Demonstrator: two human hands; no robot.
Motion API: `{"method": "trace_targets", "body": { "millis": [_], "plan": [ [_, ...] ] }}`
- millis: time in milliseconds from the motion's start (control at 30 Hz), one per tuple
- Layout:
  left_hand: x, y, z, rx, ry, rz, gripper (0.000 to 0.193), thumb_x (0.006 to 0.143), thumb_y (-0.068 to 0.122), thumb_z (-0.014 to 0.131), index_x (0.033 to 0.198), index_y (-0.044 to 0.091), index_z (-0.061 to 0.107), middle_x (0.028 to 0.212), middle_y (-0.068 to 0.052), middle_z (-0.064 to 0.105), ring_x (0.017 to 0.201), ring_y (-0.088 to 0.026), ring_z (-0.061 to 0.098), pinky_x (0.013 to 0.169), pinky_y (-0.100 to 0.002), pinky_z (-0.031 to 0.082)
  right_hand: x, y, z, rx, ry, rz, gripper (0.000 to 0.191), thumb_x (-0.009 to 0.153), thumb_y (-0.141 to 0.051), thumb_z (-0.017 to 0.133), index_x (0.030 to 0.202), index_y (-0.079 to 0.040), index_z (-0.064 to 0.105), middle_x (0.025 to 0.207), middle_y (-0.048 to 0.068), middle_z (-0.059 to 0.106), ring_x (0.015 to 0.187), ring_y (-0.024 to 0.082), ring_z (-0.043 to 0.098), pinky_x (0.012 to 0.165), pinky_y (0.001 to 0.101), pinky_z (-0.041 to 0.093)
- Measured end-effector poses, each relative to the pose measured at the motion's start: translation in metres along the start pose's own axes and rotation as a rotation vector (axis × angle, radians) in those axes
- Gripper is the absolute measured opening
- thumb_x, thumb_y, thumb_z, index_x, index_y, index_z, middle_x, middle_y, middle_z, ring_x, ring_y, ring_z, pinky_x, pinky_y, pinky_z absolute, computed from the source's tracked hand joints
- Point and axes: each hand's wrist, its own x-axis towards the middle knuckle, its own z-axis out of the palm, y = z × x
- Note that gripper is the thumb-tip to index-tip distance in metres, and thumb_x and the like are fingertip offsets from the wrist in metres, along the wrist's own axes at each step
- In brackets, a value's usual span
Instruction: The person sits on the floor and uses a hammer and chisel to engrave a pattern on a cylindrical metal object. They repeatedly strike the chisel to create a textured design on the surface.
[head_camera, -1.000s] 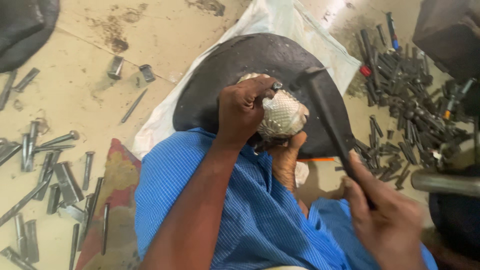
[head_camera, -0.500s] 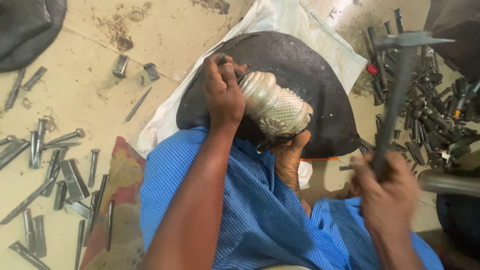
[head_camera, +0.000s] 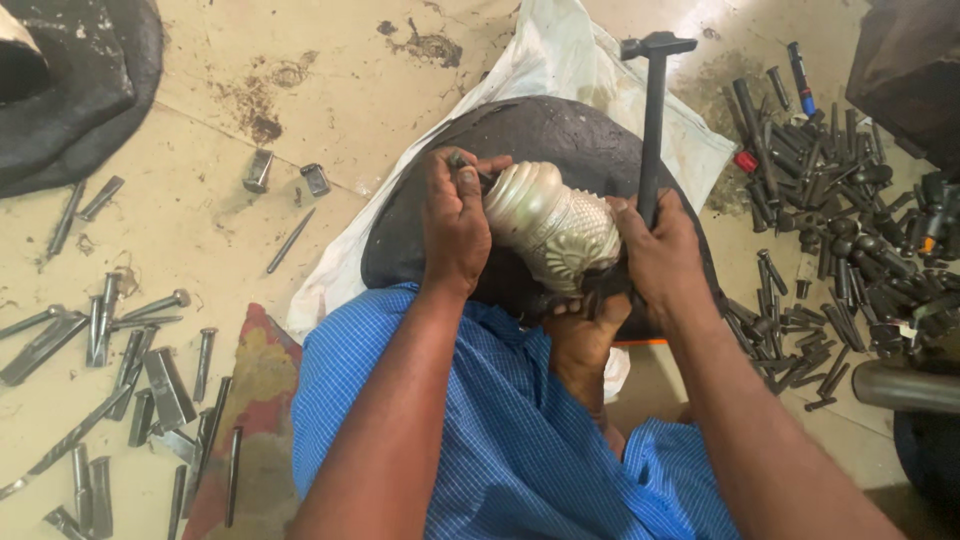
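In the head view, the right hand (head_camera: 655, 250) had swung in from the lower right, where it held the hammer (head_camera: 652, 110) out wide half a second before, and now gripped it upright just beside the vessel (head_camera: 555, 225). The left hand (head_camera: 455, 225) stayed closed around a thin punch (head_camera: 468, 165) at the vessel's upper-left end. The silvery embossed vessel lay at frame centre on the dark pad (head_camera: 560, 130), so the blows looked paused for a reset.

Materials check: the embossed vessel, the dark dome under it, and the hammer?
Embossed vessel: looks like silver-coloured sheet metal, pale matte sheen with raised patterning; which alloy, cannot tell. Dark dome: black, dull, lumpy surface, possibly pitch or tar, unsure. Hammer, gripped by the right hand: dark metal head; handle dark, material unclear. Left hand presses a thin tool on the vessel.
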Motion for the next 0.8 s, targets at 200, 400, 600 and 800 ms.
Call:
{"method": "trace_targets", "body": {
  "millis": [200,400,600,800],
  "plan": [
    [-0.006,0.003,0.010,0.450,0.092,0.147,0.013,0.111,0.013,0.043,0.122,0.008,0.047,0.097,-0.013,0.077,0.088,-0.034,0.077,0.076,-0.043,0.059,-0.003,-0.027,0.004,-0.544,-0.018,0.201,0.025,0.089,-0.020,0.075,0.106,-0.006,0.063,0.087,0.011,0.071,0.074,0.015,0.066,0.067,0.0332,0.053],
    [-0.003,0.010,0.021,0.434,0.204,-0.076,0.016,0.109,0.016,0.041,0.123,0.009,0.046,0.086,-0.013,0.076,0.081,-0.037,0.077,0.071,-0.049,0.055,-0.022,-0.034,0.002,-0.404,-0.122,0.219,0.024,0.091,-0.022,0.074,0.105,-0.005,0.064,0.082,0.012,0.069,0.071,0.017,0.062,0.062,0.0398,0.051],
    [-0.009,0.009,0.024,0.510,0.096,-0.059,0.016,0.107,0.016,0.043,0.121,0.010,0.047,0.084,-0.012,0.078,0.079,-0.037,0.076,0.068,-0.049,0.054,-0.026,-0.030,-0.008,-0.093,-0.210,0.349,0.022,0.097,-0.024,0.067,0.106,-0.003,0.065,0.087,0.012,0.068,0.073,0.014,0.063,0.062,0.0305,0.052],
    [-0.003,0.013,0.004,0.135,0.123,0.106,0.008,0.113,0.008,0.049,0.116,0.006,0.057,0.106,-0.013,0.076,0.097,-0.023,0.077,0.085,-0.036,0.064,-0.068,-0.010,-0.042,-0.336,-0.109,0.128,0.023,0.098,-0.021,0.066,0.115,-0.007,0.064,0.099,0.008,0.076,0.093,0.016,0.072,0.077,0.0292,0.055]
  ]
}}
